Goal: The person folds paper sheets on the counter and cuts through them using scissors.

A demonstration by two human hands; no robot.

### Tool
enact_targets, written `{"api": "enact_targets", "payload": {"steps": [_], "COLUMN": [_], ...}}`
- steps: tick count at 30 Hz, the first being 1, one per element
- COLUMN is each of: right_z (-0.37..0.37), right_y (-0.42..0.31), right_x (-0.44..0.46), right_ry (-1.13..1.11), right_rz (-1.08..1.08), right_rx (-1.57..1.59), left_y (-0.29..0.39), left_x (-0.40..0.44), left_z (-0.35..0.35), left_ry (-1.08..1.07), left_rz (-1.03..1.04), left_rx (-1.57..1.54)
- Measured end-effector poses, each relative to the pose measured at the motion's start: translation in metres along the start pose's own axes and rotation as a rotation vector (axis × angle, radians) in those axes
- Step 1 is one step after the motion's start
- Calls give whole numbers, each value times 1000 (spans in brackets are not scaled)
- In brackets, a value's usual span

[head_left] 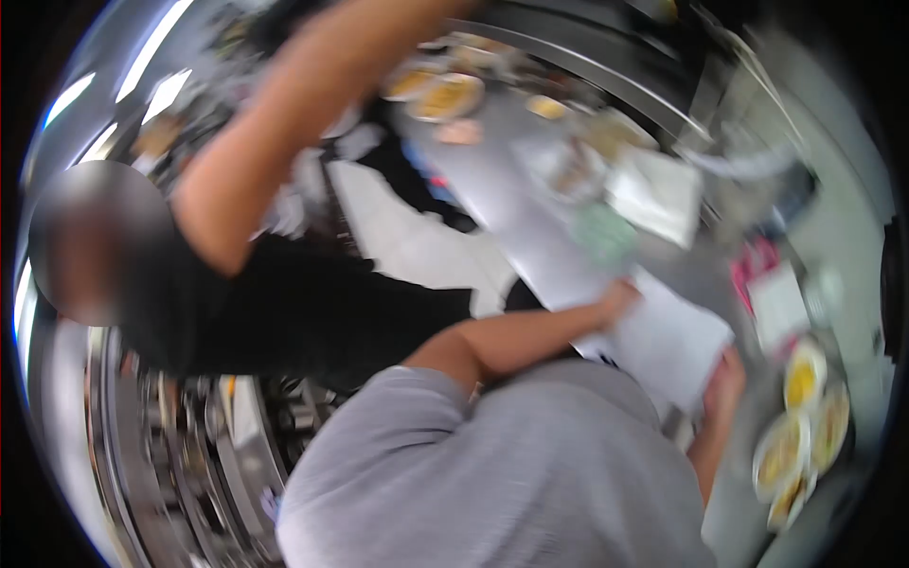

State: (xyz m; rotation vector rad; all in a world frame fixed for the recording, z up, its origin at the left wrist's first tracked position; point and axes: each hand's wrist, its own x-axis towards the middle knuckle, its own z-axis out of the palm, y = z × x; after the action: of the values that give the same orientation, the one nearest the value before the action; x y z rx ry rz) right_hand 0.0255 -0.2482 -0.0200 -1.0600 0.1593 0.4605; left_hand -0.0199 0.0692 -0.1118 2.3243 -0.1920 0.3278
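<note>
A white sheet or flat bag (674, 331) is spread between my two hands, over the metal counter. At its upper left corner is my left hand (620, 303), closed on the edge, though motion blurs the fingers. My right hand (724, 381) grips the opposite edge at the right, with the fingers wrapped round it. Just beyond my left hand lies a pale green crumpled item (604, 234). Farther up, a white square packet or cloth (655, 194) rests beside a clear plastic bag or bowl (571, 170).
A co-worker in black (284, 303) stands at the left, one arm (284, 123) raised across the view. Plates of yellow food (447, 97) line the far counter (483, 204). Several oval dishes (783, 454) stand at the right, near a pink item (755, 270). Metal shelving (180, 464) is at lower left.
</note>
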Motion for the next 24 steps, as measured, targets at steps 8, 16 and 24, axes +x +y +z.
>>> {"api": "enact_targets", "payload": {"steps": [8, 16, 24], "right_z": [15, 31, 40], "right_y": [5, 20, 14], "right_x": [-21, -20, -30], "right_ry": [280, 541, 657], "right_rz": [-11, -393, -467], "right_rx": [-425, -852, -1129], "left_y": [95, 78, 87], "left_x": [22, 33, 49], "left_z": [-56, -55, -56], "left_ry": [-100, -123, -150], "left_rz": [-869, -731, -550], "left_rx": [-751, -357, 105]}}
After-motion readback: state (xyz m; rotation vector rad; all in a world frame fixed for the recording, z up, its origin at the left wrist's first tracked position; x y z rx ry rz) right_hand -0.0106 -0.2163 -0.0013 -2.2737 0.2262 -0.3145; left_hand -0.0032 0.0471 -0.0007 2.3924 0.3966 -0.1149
